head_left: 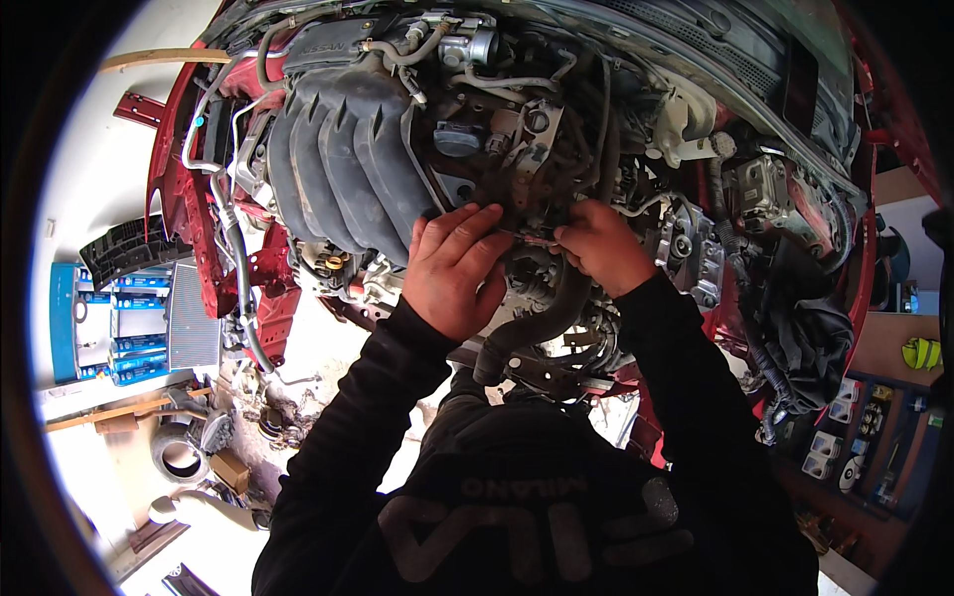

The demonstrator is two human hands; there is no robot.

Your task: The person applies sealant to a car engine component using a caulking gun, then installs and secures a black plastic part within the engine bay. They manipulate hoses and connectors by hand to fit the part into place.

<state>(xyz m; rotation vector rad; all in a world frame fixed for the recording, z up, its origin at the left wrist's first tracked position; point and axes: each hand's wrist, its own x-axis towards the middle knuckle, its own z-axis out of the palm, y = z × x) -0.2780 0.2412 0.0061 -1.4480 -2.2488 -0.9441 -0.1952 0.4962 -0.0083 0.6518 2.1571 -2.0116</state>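
Note:
Both of my hands work at the front middle of a car engine. My left hand [455, 266] lies beside the dark ribbed intake manifold [343, 149], fingers stretched out and thumb apart, the tips against the engine. My right hand [606, 250] is closed in a pinch over a small part between the hands; what it grips is too small and shaded to name. Just below the fingers, a thick black hose [542, 323] curves down to the left. Above them stand a metal bracket [532, 149] and a round dark cap-like part [457, 139].
The red car body [184, 199] surrounds the engine bay, its front opened up. Right of my arm hang a wiring harness [730, 223] and black cloth-like material [810, 318]. Shelves with blue boxes [139, 348], a radiator-like panel [195, 318] and a tyre [179, 455] stand at left.

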